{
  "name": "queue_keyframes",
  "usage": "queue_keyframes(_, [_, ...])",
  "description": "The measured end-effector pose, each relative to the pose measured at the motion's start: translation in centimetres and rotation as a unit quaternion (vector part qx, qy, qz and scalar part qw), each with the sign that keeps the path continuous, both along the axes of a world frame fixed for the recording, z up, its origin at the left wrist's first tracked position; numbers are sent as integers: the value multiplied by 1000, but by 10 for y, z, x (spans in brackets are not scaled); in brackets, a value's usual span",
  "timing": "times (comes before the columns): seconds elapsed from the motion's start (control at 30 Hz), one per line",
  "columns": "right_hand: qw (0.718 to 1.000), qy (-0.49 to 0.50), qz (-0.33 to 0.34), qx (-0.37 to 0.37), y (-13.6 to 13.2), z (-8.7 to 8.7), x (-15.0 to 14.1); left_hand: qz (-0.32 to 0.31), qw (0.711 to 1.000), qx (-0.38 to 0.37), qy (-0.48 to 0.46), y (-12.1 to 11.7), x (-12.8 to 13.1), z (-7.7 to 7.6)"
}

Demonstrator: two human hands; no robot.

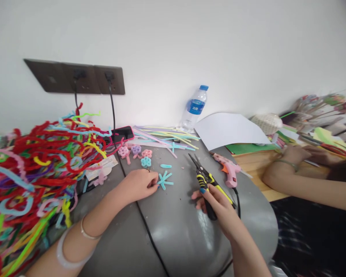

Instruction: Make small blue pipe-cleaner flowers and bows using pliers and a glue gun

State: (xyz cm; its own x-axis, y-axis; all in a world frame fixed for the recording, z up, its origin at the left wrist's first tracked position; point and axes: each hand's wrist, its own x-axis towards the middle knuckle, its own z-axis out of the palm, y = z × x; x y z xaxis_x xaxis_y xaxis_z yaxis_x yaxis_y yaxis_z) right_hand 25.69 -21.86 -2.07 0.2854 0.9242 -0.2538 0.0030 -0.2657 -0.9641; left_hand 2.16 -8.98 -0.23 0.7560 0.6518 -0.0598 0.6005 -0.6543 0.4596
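My left hand (142,186) rests on the grey table with its fingers pinched at the left edge of a turquoise pipe-cleaner star (165,180). My right hand (216,200) grips black-and-yellow pliers (202,181), held above the table with the jaws pointing away and slightly apart. A short turquoise pipe-cleaner piece (165,166) lies just behind the star. Small looped pipe-cleaner flowers sit behind my left hand: a turquoise one (146,161), a purple one (136,150) and pink ones (123,151). A pink glue gun (230,171) lies right of the pliers.
A heap of coloured pipe cleaners (46,165) covers the left side. Straight pipe cleaners (167,134), a phone (123,134), a bottle (195,107) and white paper (230,129) lie at the back. A black cord (145,223) crosses the table. At right, another person's arms (294,177) rest on a wooden table.
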Motion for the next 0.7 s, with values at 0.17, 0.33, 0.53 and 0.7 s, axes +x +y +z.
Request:
queue_keyframes(0.17, [991, 64, -61, 102, -14, -14, -19, 1, 1000, 5, 5, 1, 1, -2])
queue_keyframes(0.33, [990, -1, -52, 133, -25, -16, -19, -2, 1000, 8, 9, 1, 1, -1])
queue_keyframes(0.53, [990, -75, -58, 104, -20, -4, -18, -2, 1000, 0, 13, 1, 1, -1])
queue_keyframes(0.7, [976, 36, -109, 186, -16, 11, -19, -5, 1000, -5, 7, 2, 0, -3])
